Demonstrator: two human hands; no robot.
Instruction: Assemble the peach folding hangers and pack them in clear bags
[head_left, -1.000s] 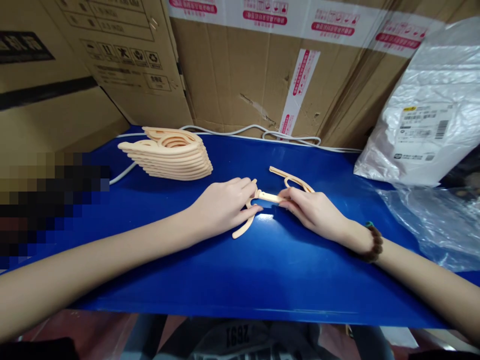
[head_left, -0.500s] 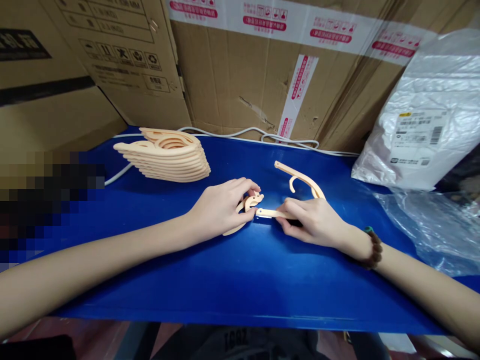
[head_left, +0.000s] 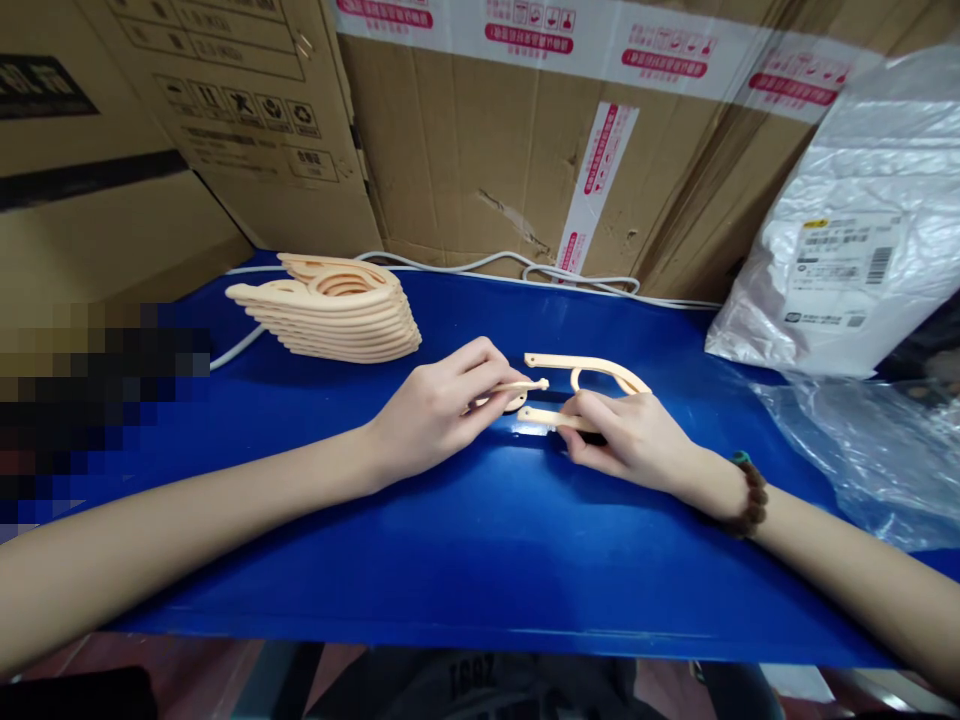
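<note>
Between the fingers of my left hand (head_left: 450, 400) is a small peach plastic hanger part (head_left: 534, 384), its knobbed end pointing right. Most of that part is hidden by the fingers. My right hand (head_left: 626, 430) pinches a curved peach hanger arm (head_left: 589, 362) with two prongs reaching left; the near prong (head_left: 534, 413) lies between thumb and fingers. The far prong has a small hole at its tip, and a curved hook shows between the prongs. A narrow gap separates the two pieces. At the back left stands a stack of matching peach hanger parts (head_left: 337, 315).
The blue table (head_left: 480, 570) runs under everything. Cardboard boxes (head_left: 465, 130) wall off the back and left. A white cable (head_left: 465, 268) lies along the rear edge. A white plastic parcel (head_left: 832, 240) and clear plastic film (head_left: 840, 460) sit at the right.
My left hand has turned its part, so its end now points right above the near prong. The far prong in my right hand has tilted down and swung left.
</note>
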